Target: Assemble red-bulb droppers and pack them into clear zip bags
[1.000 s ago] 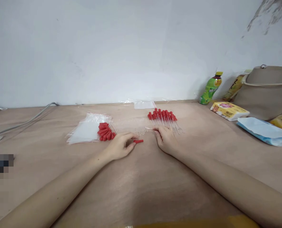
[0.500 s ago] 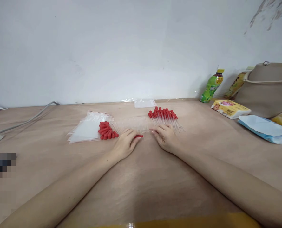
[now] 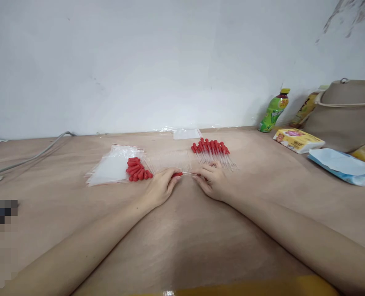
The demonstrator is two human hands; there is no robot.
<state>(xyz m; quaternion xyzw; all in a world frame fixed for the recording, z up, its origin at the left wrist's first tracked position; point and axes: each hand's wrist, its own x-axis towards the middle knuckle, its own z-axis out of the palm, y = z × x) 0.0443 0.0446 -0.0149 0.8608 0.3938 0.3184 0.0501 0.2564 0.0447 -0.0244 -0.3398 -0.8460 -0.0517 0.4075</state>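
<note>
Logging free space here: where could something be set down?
Bare table lies between the forearms, between the right hand and blue packet, and between the cable and bags. Crowded: the row of bags, red bulbs, tubes and droppers; a held tube crosses from right hand toward left hand.

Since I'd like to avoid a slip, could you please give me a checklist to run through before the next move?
1. Red bulb gripped: ok, the left hand pinches it.
2. Clear tube gripped: ok, the right hand holds it.
3. Tube lined up: ok, it points at the bulb's end.
4. Tube seated inside: cannot tell, the junction is too small.
5. Red-capped tubes apart from loose red bulbs: ok, in separate groups.
6. Green bottle clear of the hands: ok, it is by the wall.
</note>
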